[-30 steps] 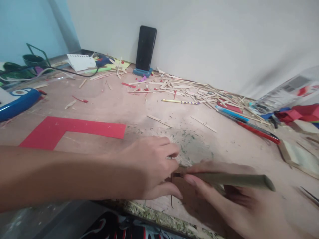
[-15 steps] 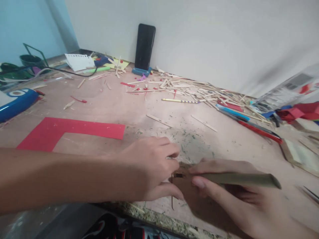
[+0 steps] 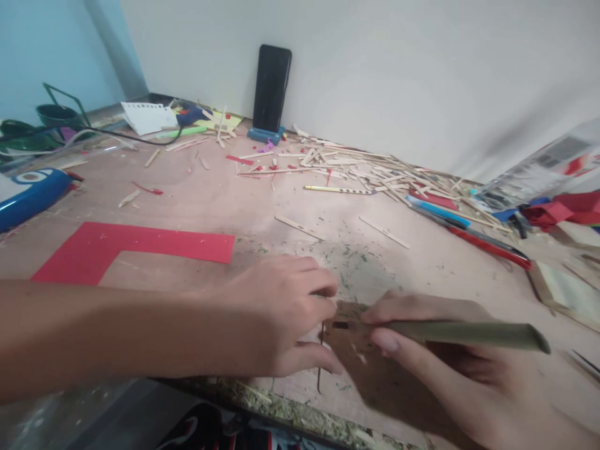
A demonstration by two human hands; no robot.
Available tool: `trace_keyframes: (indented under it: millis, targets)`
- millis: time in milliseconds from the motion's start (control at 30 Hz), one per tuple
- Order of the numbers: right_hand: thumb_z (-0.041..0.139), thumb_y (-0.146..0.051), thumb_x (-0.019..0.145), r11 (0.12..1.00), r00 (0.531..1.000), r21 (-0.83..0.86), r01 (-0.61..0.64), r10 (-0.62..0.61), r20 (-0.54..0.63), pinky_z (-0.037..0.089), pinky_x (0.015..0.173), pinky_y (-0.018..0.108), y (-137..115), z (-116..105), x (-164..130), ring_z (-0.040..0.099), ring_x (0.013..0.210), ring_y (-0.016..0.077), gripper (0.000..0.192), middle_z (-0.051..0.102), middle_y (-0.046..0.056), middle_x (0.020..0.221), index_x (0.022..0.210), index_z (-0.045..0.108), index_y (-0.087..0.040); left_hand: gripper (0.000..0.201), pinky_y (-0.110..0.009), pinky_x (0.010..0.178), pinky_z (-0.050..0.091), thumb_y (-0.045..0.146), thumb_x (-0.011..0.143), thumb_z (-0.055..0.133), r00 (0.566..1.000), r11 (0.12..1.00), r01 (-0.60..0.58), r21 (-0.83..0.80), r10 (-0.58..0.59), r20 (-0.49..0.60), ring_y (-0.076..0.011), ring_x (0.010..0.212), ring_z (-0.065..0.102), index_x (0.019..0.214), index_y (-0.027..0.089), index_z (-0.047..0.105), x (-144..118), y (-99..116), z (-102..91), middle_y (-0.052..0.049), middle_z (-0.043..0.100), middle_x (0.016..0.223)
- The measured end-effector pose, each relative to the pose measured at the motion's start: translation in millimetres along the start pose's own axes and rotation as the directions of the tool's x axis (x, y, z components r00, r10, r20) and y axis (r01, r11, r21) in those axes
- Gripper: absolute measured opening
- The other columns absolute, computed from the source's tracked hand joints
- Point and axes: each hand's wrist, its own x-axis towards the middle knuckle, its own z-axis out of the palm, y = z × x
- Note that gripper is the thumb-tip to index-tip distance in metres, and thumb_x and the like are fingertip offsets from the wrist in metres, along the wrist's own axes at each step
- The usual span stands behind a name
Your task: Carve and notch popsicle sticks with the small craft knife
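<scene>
A green stalk (image 3: 464, 332) is pinched in the right hand (image 3: 450, 356), its tip worked at the left hand (image 3: 281, 319), whose grip is pressed shut on a thin dark sliver (image 3: 321, 359); splitting appears underway. Steady, fine pressure is called for next. Beyond the grip, the bench (image 3: 225, 206) is strewn with wood splints (image 3: 356, 165), before a plain wall.
</scene>
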Motion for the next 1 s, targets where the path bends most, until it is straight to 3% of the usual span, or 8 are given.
trace_keyframes:
  millis: [100,200,267,333,433,600,800,1000]
  targets:
    - [0.068,-0.017,0.099,0.998,0.994,0.014,0.059,-0.060,0.095,0.061,0.063,0.015,-1.3,-2.9,4.7,0.077,0.071,0.0105,0.015,0.081,-0.005,0.087,0.100,0.075,-0.030,0.034,-0.048,0.106,0.050,0.047,0.101,0.073,1.000,0.995,0.011,-0.096,-0.011,-0.002,-0.0301,0.116,0.068,0.114,0.015,0.076,-1.1,-2.1,-0.6,-0.011,0.074,0.130]
    - [0.065,-0.015,0.100,0.997,0.988,0.005,0.074,-0.074,0.133,0.062,0.063,0.019,-1.1,-5.9,7.2,0.077,0.073,0.0128,0.017,0.080,-0.002,0.086,0.099,0.076,-0.028,0.032,-0.051,0.115,0.043,0.036,0.101,0.072,0.999,0.989,0.041,-0.144,-0.039,0.017,-0.0300,0.125,0.067,0.126,0.016,0.072,-1.5,-1.4,-5.0,-0.010,0.073,0.136]
    - [0.065,-0.014,0.099,0.997,0.986,-0.017,0.073,-0.070,0.150,0.064,0.063,0.022,-0.6,-7.9,6.5,0.079,0.077,0.0157,0.018,0.081,0.000,0.088,0.101,0.076,-0.027,0.027,-0.048,0.108,0.044,0.033,0.102,0.071,0.998,0.989,0.061,-0.136,-0.064,-0.013,-0.0285,0.121,0.067,0.123,0.017,0.072,-2.0,1.3,-8.3,-0.009,0.074,0.131]
    - [0.066,-0.015,0.099,0.997,0.987,-0.028,0.070,-0.065,0.146,0.064,0.062,0.023,-0.4,-9.0,5.0,0.080,0.079,0.0169,0.017,0.082,0.001,0.089,0.102,0.077,-0.028,0.022,-0.044,0.094,0.045,0.038,0.100,0.074,0.995,0.991,0.087,-0.102,-0.092,-0.048,-0.0263,0.106,0.067,0.107,0.017,0.073,-3.2,5.4,-10.3,-0.007,0.075,0.114]
    - [0.067,-0.016,0.098,0.997,0.988,-0.020,0.068,-0.065,0.137,0.063,0.062,0.022,-0.9,-7.5,4.9,0.079,0.076,0.0151,0.015,0.082,-0.001,0.089,0.100,0.077,-0.028,0.033,-0.042,0.081,0.040,0.048,0.095,0.081,0.995,0.995,0.091,-0.048,-0.092,-0.035,-0.0230,0.089,0.063,0.091,0.017,0.069,-5.6,11.2,-9.6,-0.003,0.069,0.095]
    - [0.068,-0.013,0.098,0.997,0.985,0.014,0.076,-0.077,0.153,0.063,0.064,0.020,0.7,-3.0,7.4,0.078,0.076,0.0133,0.017,0.083,-0.001,0.090,0.102,0.079,-0.026,0.004,-0.041,0.082,0.041,0.022,0.095,0.068,0.995,0.993,0.103,-0.060,-0.102,0.017,-0.0212,0.090,0.061,0.093,0.018,0.068,-6.7,12.3,-7.4,-0.003,0.068,0.096]
    - [0.071,-0.016,0.098,0.997,0.991,0.020,0.070,-0.072,0.113,0.062,0.063,0.017,8.1,-2.9,3.2,0.077,0.072,0.0110,0.013,0.082,-0.002,0.087,0.101,0.078,-0.027,0.010,-0.040,0.080,0.041,0.019,0.098,0.059,0.995,0.993,0.095,-0.074,-0.096,-0.007,-0.0205,0.085,0.060,0.092,0.017,0.067,-6.2,7.4,-6.3,-0.003,0.067,0.091]
    - [0.071,-0.016,0.097,0.998,0.994,-0.023,0.052,-0.049,0.099,0.059,0.054,0.018,0.5,-4.0,5.9,0.074,0.063,0.0123,0.012,0.080,-0.001,0.081,0.097,0.077,-0.026,0.009,-0.039,0.077,0.039,0.020,0.097,0.060,0.991,0.987,0.131,-0.093,-0.133,-0.021,-0.0196,0.081,0.060,0.088,0.019,0.063,-7.1,5.5,-3.4,-0.001,0.068,0.085]
